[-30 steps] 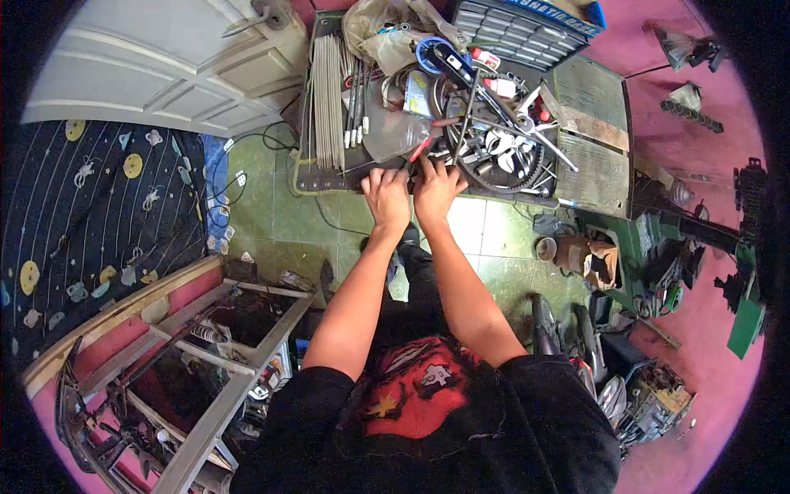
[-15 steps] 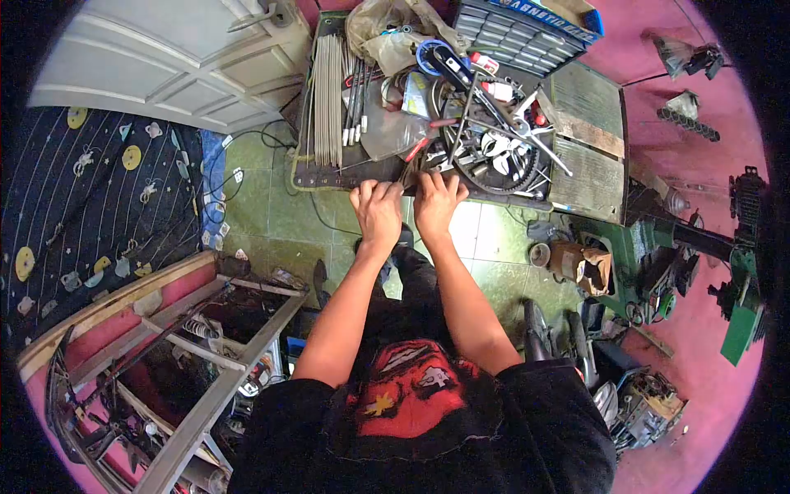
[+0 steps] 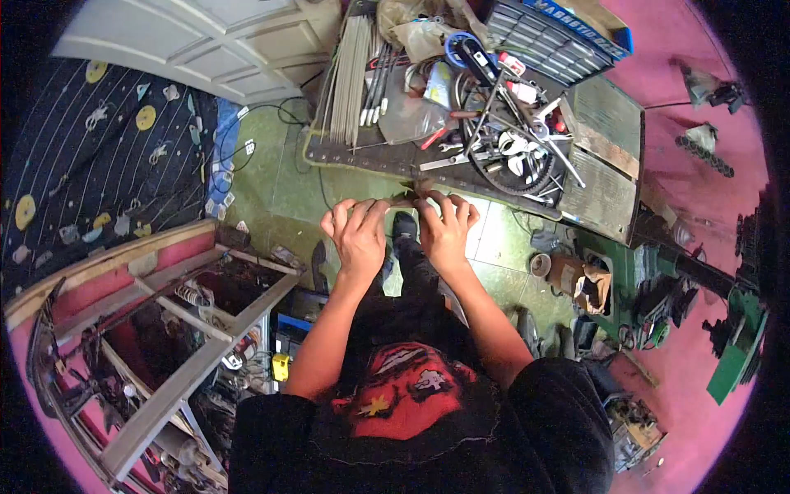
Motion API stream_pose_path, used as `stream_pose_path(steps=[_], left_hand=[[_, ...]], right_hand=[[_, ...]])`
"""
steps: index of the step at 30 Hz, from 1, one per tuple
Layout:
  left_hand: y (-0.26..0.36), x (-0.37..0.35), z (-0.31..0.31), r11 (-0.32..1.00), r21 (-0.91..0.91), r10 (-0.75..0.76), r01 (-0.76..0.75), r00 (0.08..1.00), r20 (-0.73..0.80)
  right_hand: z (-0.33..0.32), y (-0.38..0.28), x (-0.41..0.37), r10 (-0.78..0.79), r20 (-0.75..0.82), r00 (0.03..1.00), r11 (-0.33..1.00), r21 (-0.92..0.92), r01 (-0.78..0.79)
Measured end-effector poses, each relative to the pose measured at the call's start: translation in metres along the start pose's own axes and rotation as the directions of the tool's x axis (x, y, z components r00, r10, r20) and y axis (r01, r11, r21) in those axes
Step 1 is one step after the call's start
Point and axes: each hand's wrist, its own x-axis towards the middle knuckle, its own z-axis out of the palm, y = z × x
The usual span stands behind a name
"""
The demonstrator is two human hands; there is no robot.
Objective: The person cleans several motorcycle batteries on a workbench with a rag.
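Observation:
My left hand (image 3: 359,235) and my right hand (image 3: 445,230) are side by side in front of the workbench edge (image 3: 370,167). The fingers of both hands are curled and pinched around a small dark thing (image 3: 414,198) between them, too small and blurred to name. Beyond the hands, the bench holds a black chain ring or belt loop (image 3: 520,188), wrenches, a bundle of thin rods (image 3: 352,78) and a clear plastic bag (image 3: 409,122).
A drawer organizer (image 3: 547,41) stands at the back of the bench. A metal frame (image 3: 193,379) is at the lower left, a panelled door (image 3: 197,41) at the upper left. A cardboard box (image 3: 568,272) and green machine parts (image 3: 738,342) are at the right.
Both hands have drawn back from the bench edge toward my body, and the left has moved a little left. The view has shifted, so the bench appears farther right.

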Motion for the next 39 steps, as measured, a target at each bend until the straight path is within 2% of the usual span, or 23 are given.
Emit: stream_pose_path(steps=[8,13,22,28,30,31,36,39], left_hand=[[0.010,-0.025,-0.054,0.994,-0.043,-0.107,0.104,0.991,-0.078],[-0.005,-0.059,-0.089,0.989,-0.043,-0.150,0.144,0.972,-0.184],[-0.020,-0.214,-0.149,0.966,-0.021,-0.254,0.258,0.928,-0.272],[-0.020,-0.323,-0.184,0.941,-0.035,-0.336,0.337,0.912,-0.237],[-0.021,-0.356,-0.192,0.928,-0.023,-0.367,0.371,0.907,-0.208],[-0.018,-0.371,-0.196,0.926,-0.007,-0.371,0.379,0.904,-0.214],[-0.006,-0.442,-0.206,0.898,0.000,-0.426,0.441,0.868,-0.257],[0.014,-0.483,-0.209,0.823,0.041,-0.541,0.567,0.803,-0.249]], right_hand=[[-0.012,-0.014,-0.011,-0.007,-0.002,1.000,0.994,0.110,0.008],[-0.024,-0.039,-0.032,-0.060,-0.099,0.993,0.994,0.085,0.068],[-0.064,-0.111,-0.128,-0.179,-0.021,0.984,0.979,0.091,0.180],[-0.079,-0.153,-0.204,-0.244,0.041,0.969,0.965,0.105,0.238],[-0.085,-0.165,-0.224,-0.294,0.100,0.950,0.948,0.160,0.277],[-0.088,-0.174,-0.231,-0.322,0.044,0.946,0.940,0.136,0.313],[-0.088,-0.189,-0.265,-0.416,0.095,0.904,0.898,0.202,0.391],[-0.086,-0.193,-0.278,-0.490,0.189,0.851,0.863,0.245,0.442]])
